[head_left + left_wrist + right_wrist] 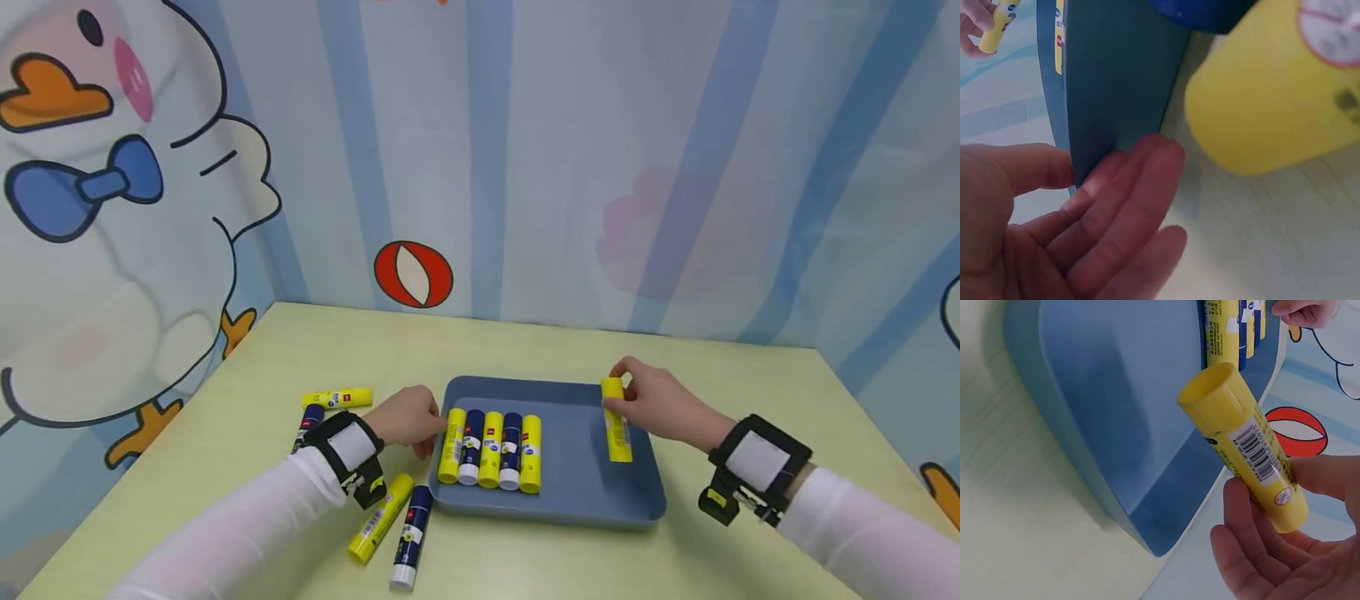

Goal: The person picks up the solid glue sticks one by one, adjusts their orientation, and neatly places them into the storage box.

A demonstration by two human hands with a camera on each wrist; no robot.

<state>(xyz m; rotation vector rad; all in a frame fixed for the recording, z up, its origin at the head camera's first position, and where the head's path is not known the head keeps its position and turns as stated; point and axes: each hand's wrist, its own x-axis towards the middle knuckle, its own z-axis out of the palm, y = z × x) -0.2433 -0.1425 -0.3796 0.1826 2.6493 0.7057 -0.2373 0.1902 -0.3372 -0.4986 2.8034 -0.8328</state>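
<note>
My right hand [660,402] pinches a yellow glue stick [617,421] by its upper end, between thumb and fingers, over the right part of the blue-grey tray [573,492]. In the right wrist view that glue stick [1250,450] is tilted, its barcode label showing. My left hand [408,421] is at the tray's left side; the left wrist view has its thumb at the rim and its fingers [1135,206] against the outer wall. Inside the tray, yellow glue sticks [531,454] and navy ones with white ends [471,446] alternate in a row along the left.
Left of the tray on the pale yellow table [352,333] lie a yellow glue stick [337,397] and a navy one [309,425], partly hidden by the left wrist. Nearer the front are another yellow stick [381,518] and a navy one [412,537]. A cartoon backdrop [555,167] stands behind.
</note>
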